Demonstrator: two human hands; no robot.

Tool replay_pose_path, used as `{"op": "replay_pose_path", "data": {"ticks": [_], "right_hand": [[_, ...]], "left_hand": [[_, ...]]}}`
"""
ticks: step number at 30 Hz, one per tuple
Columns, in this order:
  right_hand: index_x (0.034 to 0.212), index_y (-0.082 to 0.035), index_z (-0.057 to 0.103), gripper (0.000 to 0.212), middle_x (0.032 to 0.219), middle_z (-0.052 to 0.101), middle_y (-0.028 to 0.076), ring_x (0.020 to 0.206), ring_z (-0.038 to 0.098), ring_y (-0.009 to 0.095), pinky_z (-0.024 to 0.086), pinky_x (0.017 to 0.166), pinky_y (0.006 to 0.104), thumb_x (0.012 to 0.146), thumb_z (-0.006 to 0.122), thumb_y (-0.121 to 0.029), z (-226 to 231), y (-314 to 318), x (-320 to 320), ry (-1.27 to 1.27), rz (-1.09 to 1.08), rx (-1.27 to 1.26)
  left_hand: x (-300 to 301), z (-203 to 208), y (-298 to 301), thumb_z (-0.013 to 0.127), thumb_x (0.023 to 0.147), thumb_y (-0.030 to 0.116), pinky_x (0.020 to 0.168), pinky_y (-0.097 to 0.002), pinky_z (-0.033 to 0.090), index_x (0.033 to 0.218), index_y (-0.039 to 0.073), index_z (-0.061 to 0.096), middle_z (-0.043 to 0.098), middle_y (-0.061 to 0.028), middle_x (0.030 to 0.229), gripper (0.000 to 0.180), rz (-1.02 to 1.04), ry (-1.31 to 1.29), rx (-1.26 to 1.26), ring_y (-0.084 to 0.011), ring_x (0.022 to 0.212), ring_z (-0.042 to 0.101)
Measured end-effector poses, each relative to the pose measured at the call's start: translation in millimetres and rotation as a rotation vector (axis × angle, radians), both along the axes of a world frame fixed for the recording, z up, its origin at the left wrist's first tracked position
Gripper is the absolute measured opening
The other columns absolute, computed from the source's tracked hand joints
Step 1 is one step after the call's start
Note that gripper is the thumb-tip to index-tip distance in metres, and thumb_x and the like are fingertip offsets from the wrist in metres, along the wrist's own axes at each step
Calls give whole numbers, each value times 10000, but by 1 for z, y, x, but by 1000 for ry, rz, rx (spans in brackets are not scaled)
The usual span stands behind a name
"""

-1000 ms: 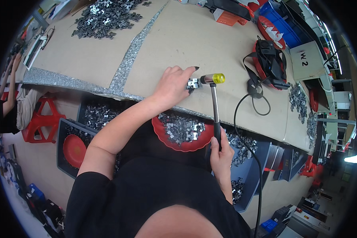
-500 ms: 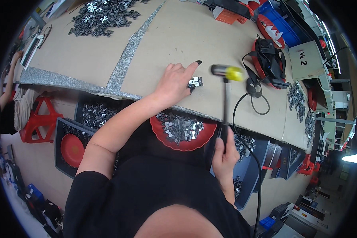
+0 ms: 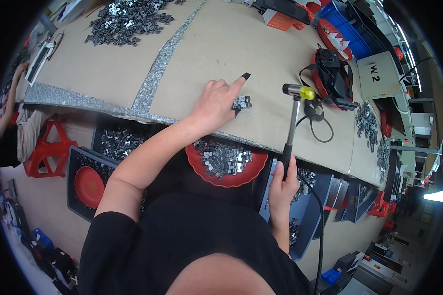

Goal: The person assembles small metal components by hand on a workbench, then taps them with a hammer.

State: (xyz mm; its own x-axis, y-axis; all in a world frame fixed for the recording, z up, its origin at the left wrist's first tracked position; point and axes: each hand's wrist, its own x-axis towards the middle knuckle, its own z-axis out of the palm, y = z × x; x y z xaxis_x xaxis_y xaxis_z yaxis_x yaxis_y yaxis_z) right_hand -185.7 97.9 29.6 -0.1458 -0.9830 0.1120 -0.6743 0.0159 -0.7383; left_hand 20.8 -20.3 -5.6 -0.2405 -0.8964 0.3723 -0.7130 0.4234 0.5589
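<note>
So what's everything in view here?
Flat covered table: 1, beige, centre
Small metal bracket: 1, silver, table centre
Two-ended metal-shafted mallet: 1, black and yellow, right of bracket
Scalloped plastic bowl: 1, red, below table edge
Plastic bins: several, grey, under table
Heaped metal pieces: uncountable, grey, table, bowl and bins
Strapped device: 1, black, table right
Plastic crate: 1, blue, upper right
Plastic stool: 1, red, floor left
Another person: 1, black clothing, far left
Left hand: 1, dark-tipped, by bracket
Right hand: 1, bare, around mallet handle
</note>
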Motion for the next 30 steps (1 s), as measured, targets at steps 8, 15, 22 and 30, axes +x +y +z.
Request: {"op": "replay_pose_path", "data": {"ticks": [8,15,22,30], "right_hand": [[1165,-67,476,380,790,575,196,699,567,347,447,607,409,801,518,-170,-13,-49,-19,573,-94,-125],[1150,-96,514,368,1030,482,185,909,478,329,411,752,393,797,543,-197,-26,-69,-36,844,-78,-186],[1024,53,551,263,874,507,195,806,480,317,387,734,374,785,516,-52,-66,-1,-18,554,75,-526],[1089,-1,515,313,823,474,110,754,453,230,374,683,334,783,458,38,-75,13,-33,486,234,-312]], "left_hand": [[10,6,32,632,547,38,749,-369,374,1061,30,443,534,-113,832,548,-142,148,-87,-276,830,486],[26,-51,111,618,556,31,752,-382,402,868,59,532,506,-98,957,325,-181,79,-20,-277,870,475],[52,-123,100,576,653,259,705,-426,450,847,-14,553,569,-231,843,335,250,202,773,-360,820,562],[55,-151,104,483,707,122,753,-419,425,896,-38,509,547,-250,884,249,413,527,688,-382,868,529]]}}
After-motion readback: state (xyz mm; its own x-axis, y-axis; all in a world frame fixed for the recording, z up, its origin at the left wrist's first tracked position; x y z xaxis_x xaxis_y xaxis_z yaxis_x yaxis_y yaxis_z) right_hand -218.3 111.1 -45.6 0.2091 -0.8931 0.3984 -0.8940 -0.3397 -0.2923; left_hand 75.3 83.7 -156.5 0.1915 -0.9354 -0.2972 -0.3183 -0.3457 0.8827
